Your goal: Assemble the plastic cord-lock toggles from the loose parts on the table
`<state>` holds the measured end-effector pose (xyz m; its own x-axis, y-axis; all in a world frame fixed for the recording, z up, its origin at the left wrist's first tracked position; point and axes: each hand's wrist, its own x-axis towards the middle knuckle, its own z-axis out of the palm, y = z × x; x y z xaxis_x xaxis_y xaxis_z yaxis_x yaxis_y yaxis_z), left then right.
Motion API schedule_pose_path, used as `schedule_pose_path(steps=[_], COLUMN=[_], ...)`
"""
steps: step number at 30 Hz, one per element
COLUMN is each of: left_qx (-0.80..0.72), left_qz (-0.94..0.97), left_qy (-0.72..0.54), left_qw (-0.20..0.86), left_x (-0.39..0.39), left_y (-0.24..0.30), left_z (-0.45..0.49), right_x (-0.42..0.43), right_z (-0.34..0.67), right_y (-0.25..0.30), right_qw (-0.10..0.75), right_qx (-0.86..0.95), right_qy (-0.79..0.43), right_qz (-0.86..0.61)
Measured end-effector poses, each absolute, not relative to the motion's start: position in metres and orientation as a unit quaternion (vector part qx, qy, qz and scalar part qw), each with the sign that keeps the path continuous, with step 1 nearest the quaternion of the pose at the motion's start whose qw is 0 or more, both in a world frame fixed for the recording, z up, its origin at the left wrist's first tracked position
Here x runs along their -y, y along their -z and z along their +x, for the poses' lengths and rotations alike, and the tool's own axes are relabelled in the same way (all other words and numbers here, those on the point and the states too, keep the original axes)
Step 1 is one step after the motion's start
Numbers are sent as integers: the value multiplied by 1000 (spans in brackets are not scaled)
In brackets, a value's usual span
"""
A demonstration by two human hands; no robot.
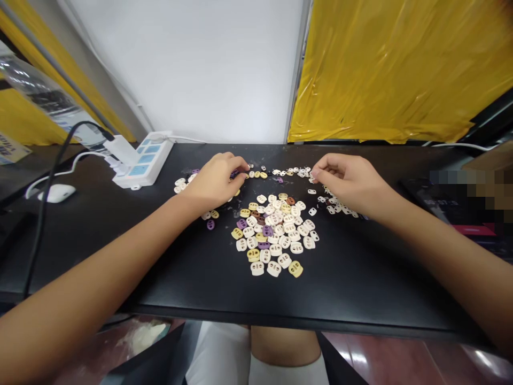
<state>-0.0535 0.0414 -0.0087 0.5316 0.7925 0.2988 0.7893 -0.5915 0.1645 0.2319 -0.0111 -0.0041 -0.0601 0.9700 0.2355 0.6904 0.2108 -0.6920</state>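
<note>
A loose heap of oval two-hole cord locks (276,249), mostly cream with some yellow, purple and brown, lies at the middle of the black table. My left hand (218,182) is over a second group of them on the left, its thumb and forefinger apart, with purple ones between and below them. A short row of yellow and cream cord locks (257,175) sits beside its fingertips. On the right, my right hand (348,179) pinches thumb and forefinger together at a small white two-holed piece. More small white pieces (340,207) are spread beneath and beside it.
A white power strip (150,160) with plugs and cables stands at the left, near a white mouse-shaped object (57,193). A clear bottle (48,96) is farther left. Behind the table are a white panel (192,69) and yellow sheeting (401,69). A dark box-like item (460,208) lies right.
</note>
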Motion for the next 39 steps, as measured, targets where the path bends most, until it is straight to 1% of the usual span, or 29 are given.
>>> schedule_pose_path(steps=[4,8,12,14,17,19,22,25,29,35,39], left_qx=[-412,-405,-413,-428,-437,-421,-404,-396,-382,-379,-379], left_qz=[896,896,889,872,815,781,732,694,676,666,680], left_qy=[-164,-181,-199,-230,-290,-310,-327,-332,-335,-359,-341], left_qw=[6,4,6,65,245,343,441,501,533,532,527], left_x=[-44,-46,-42,-36,-21,-9,6,13,14,15,17], left_y=[15,17,13,8,1,-3,-7,-6,-2,-1,-1], left_z=[-54,-52,-50,-46,-35,-26,-15,-11,-12,-10,-8], right_x=[12,11,10,11,18,24,32,36,39,38,39], right_z=[232,232,229,226,220,216,210,207,204,201,200], right_y=[4,4,5,4,-1,-5,-10,-11,-9,-2,0], right_qw=[344,357,392,401,404,401,391,391,389,387,399], right_qx=[703,700,670,649,632,629,634,641,654,654,658], right_qy=[-205,-215,-325,-382,-429,-452,-478,-483,-469,-463,-446], right_qz=[-587,-580,-540,-522,-503,-490,-466,-450,-448,-456,-458])
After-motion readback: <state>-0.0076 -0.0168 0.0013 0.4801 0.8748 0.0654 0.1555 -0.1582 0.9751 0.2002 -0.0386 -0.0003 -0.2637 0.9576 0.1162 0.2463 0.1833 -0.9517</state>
